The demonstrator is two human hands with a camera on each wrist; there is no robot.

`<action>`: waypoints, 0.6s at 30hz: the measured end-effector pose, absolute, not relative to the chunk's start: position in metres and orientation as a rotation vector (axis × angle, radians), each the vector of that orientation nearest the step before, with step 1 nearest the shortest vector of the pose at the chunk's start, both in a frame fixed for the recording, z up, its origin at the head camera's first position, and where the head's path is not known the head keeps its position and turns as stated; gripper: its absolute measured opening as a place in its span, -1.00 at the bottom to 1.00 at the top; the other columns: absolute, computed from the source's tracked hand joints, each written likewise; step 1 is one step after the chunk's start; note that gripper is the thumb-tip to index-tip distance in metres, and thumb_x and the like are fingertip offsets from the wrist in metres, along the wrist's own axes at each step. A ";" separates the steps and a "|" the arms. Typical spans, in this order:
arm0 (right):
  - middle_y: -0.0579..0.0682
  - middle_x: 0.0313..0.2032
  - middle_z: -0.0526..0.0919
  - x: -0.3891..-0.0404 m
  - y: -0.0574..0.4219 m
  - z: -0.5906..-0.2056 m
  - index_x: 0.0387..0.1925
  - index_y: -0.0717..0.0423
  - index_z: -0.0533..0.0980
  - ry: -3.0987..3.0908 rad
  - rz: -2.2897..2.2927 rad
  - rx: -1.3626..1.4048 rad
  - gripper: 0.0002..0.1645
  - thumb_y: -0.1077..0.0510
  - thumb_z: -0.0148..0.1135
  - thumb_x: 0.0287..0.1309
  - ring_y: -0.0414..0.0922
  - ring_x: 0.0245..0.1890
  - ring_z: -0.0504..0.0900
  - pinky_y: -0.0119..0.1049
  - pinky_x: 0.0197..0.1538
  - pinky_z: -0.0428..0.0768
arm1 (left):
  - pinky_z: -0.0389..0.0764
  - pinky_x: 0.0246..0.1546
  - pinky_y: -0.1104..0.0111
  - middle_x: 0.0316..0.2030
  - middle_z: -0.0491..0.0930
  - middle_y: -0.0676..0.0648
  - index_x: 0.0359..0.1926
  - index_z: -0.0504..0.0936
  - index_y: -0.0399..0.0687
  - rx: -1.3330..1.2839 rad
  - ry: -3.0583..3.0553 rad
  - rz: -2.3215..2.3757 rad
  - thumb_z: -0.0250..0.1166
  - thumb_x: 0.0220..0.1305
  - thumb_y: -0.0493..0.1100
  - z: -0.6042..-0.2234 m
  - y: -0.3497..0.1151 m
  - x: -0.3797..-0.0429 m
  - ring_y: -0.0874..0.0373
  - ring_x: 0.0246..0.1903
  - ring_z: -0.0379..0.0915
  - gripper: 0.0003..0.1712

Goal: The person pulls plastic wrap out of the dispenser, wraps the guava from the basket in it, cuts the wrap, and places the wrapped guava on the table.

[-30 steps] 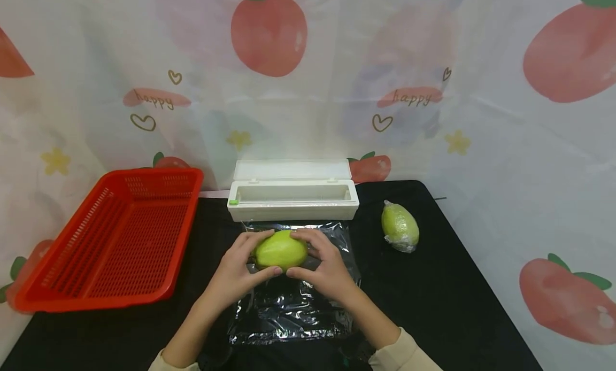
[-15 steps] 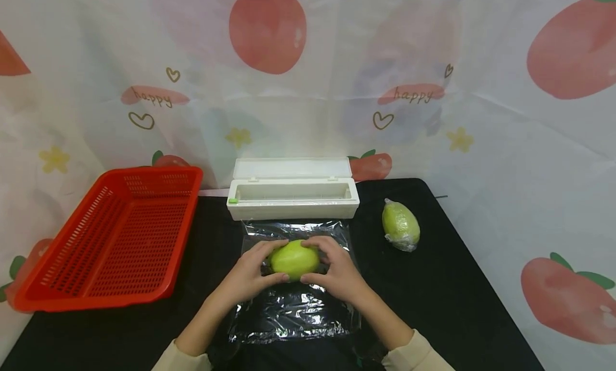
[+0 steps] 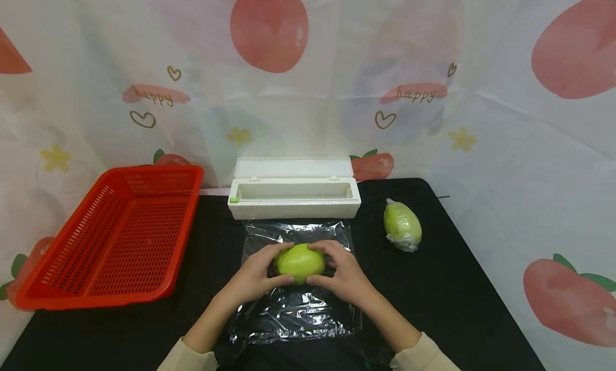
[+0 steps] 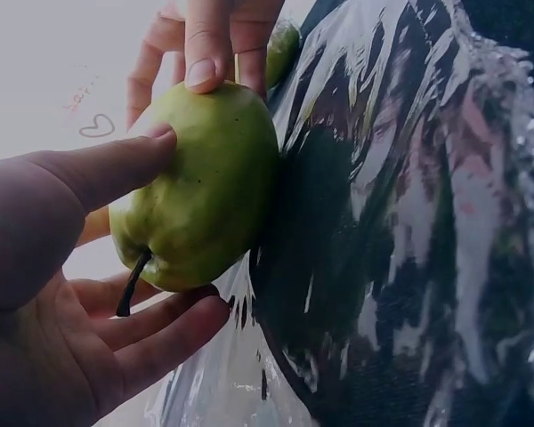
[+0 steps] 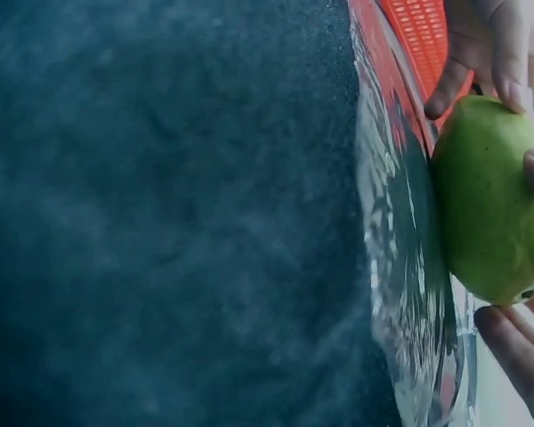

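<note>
A green pear lies on its side on a sheet of clear plastic wrap. My left hand holds its left end, thumb in front and fingers behind. On the right end, my right hand grips with thumb and fingertips. The left wrist view shows the dark stem pointing out between the left thumb and lower fingers. Seen from the right wrist, the pear sits against the film. A second green pear, wrapped in film, rests to the right.
Behind the sheet stands a white wrap dispenser box with its lid raised. A red plastic basket stands on the left of the black-covered table. A printed curtain hangs behind.
Both hands have moved the pear to the right and slightly nearer to me over the wrap. The wrapped pear, basket and dispenser stay where they were.
</note>
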State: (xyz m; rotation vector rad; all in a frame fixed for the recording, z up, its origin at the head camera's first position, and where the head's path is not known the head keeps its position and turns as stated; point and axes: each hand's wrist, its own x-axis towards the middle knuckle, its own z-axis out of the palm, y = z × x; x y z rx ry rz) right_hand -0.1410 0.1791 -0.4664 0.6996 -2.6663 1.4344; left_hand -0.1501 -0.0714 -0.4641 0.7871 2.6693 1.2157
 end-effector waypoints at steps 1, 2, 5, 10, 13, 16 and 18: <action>-0.06 0.19 0.48 -0.141 0.180 -0.467 0.22 -0.11 0.49 -2.665 1.436 0.705 -0.23 0.04 0.60 -0.07 -0.03 0.16 0.55 -0.23 0.04 0.65 | 0.59 -0.09 0.25 0.19 0.48 -0.02 0.43 0.34 0.11 0.790 2.673 1.213 0.45 0.19 0.12 -0.465 -0.071 -0.150 0.22 -0.05 0.45 -0.16; -0.05 0.20 0.47 -0.141 0.181 -0.467 0.23 -0.10 0.48 -2.661 1.445 0.712 -0.22 0.04 0.60 -0.06 -0.03 0.17 0.55 -0.24 0.06 0.64 | 0.59 -0.08 0.25 0.19 0.48 -0.02 0.44 0.34 0.11 0.793 2.675 1.211 0.45 0.18 0.11 -0.465 -0.071 -0.150 0.21 -0.05 0.45 -0.16; -0.01 0.23 0.47 -0.141 0.183 -0.467 0.28 -0.05 0.46 -2.651 1.449 0.735 -0.19 0.07 0.59 -0.04 0.00 0.19 0.54 -0.25 0.10 0.62 | 0.59 -0.05 0.22 0.20 0.46 -0.05 0.45 0.32 0.10 0.798 2.688 1.203 0.46 0.18 0.10 -0.465 -0.071 -0.149 0.17 0.00 0.46 -0.13; 0.03 0.27 0.45 -0.141 0.185 -0.467 0.33 0.00 0.42 -2.640 1.424 0.757 -0.11 0.14 0.60 -0.07 0.04 0.24 0.51 -0.18 0.11 0.62 | 0.64 -0.03 0.21 0.25 0.41 -0.10 0.46 0.31 0.13 0.773 2.713 1.195 0.49 0.15 0.03 -0.462 -0.075 -0.148 0.06 0.09 0.47 -0.11; 0.00 0.28 0.45 -0.142 0.188 -0.466 0.35 -0.03 0.40 -2.652 1.390 0.753 -0.08 0.14 0.61 -0.08 0.03 0.26 0.49 -0.12 0.09 0.63 | 0.65 -0.09 0.22 0.26 0.41 -0.09 0.46 0.31 0.16 0.741 2.753 1.186 0.52 0.12 0.00 -0.459 -0.080 -0.147 0.01 0.08 0.49 -0.09; -0.01 0.29 0.45 -0.140 0.192 -0.464 0.35 -0.06 0.40 -2.672 1.328 0.726 -0.07 0.11 0.62 -0.09 0.02 0.27 0.48 -0.06 0.07 0.64 | 0.65 -0.12 0.19 0.26 0.41 -0.07 0.45 0.33 0.20 0.725 2.802 1.177 0.55 0.09 -0.02 -0.454 -0.085 -0.143 0.00 0.08 0.50 -0.08; 0.01 0.30 0.45 -0.136 0.196 -0.462 0.35 -0.07 0.40 -2.682 1.269 0.714 -0.06 0.08 0.62 -0.10 0.03 0.28 0.48 -0.03 0.06 0.64 | 0.63 -0.07 0.13 0.27 0.41 -0.04 0.44 0.35 0.21 0.744 2.855 1.138 0.56 0.06 -0.02 -0.451 -0.089 -0.139 -0.01 0.11 0.48 -0.07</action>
